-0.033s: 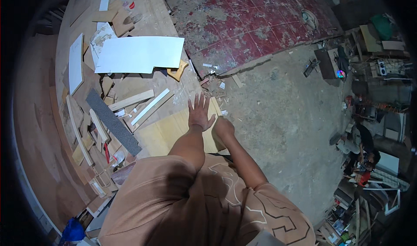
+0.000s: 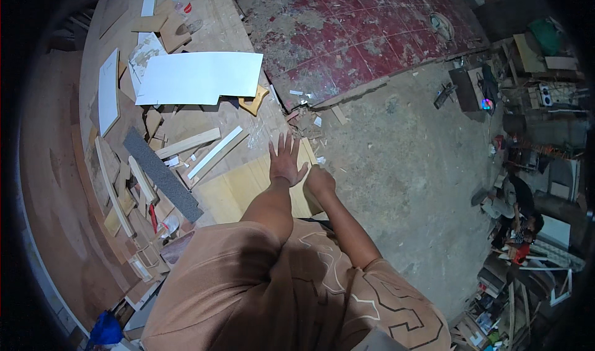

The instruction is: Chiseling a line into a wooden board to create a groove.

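Observation:
A pale yellow wooden board (image 2: pixel 235 190) lies on the worktable's right edge. My left hand (image 2: pixel 285 162) lies flat on it, fingers spread, near a narrow strip along its right side. Just right of this, my right hand (image 2: pixel 320 182) is closed at that edge; what it grips is hidden. Left of the board are a grey speckled strip (image 2: pixel 161 171), a white strip (image 2: pixel 214 153) and pale wood battens (image 2: pixel 189 140). Farther up, a white panel (image 2: pixel 199 75) partly covers a yellow-handled saw (image 2: pixel 253 105).
Concrete floor (image 2: pixel 403 184) lies right of the worktable (image 2: pixel 105 16), below a raised red tiled floor (image 2: pixel 365 22). Another person (image 2: pixel 520 202) crouches at the far right amid piled scrap. A large plywood sheet (image 2: pixel 52 165) stands at the left; a blue bag (image 2: pixel 105 329) is lower left.

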Available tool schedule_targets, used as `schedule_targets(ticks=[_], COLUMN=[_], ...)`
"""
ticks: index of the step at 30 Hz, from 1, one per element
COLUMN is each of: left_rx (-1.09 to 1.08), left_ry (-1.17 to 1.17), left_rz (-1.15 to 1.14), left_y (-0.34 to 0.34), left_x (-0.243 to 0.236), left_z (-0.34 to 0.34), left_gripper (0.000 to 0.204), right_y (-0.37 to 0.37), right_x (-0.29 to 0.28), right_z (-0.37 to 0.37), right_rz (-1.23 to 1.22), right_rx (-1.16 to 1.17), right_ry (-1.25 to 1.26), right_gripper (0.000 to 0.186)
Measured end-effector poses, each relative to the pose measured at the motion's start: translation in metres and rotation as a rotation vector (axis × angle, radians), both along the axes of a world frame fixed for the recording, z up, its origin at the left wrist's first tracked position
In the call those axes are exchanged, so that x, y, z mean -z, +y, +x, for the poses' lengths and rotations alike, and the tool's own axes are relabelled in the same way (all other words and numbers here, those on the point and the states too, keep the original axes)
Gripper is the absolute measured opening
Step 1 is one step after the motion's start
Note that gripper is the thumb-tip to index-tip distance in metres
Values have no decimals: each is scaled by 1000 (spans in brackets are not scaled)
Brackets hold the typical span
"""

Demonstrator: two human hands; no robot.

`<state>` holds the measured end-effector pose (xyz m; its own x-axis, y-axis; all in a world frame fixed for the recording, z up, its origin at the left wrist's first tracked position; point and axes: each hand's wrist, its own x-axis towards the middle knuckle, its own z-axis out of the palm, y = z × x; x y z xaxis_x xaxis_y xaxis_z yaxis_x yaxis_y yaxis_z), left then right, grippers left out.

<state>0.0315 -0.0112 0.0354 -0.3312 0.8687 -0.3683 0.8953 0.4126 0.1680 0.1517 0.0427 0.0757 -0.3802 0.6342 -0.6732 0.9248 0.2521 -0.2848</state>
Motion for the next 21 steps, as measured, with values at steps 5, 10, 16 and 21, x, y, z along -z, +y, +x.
schedule_targets(ticks=[5,10,16,21], left_rx=[-34,-31,-16,-23], left_ry=[5,4,-8,14], left_rz=[-6,14,47,15], left_y=[-16,-14,-5,-12], left_x=[7,6,6,9], left_z=[-3,-2,0,-4], left_gripper=[89,91,92,90], right_y=[-33,-28,4,-15], right_x=[-36,-56,2,-26], right_z=[48,53,-5,25], right_rz=[-83,-153,-35,-81], right_rx=[-13,32,-4,-72], right_ry=[-42,-66,-19,-73], right_gripper=[30,32,30,29])
